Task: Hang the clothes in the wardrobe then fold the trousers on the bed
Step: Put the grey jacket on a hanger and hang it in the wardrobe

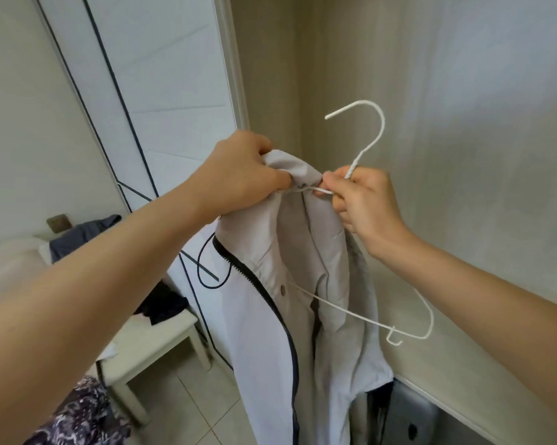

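A light grey jacket with a black zipper and a black drawstring hangs in front of me. My left hand grips its collar at the top. My right hand pinches the neck of a white wire hanger, just below the hook. One arm of the hanger runs into the jacket's collar; the other arm sticks out to the right below my wrist. The white wardrobe with dark trim stands behind, upper left.
A white bedside table with a dark garment on it stands at lower left. Blue-grey clothing lies on the bed at far left. A beige wall fills the right, and a grey case sits on the tiled floor.
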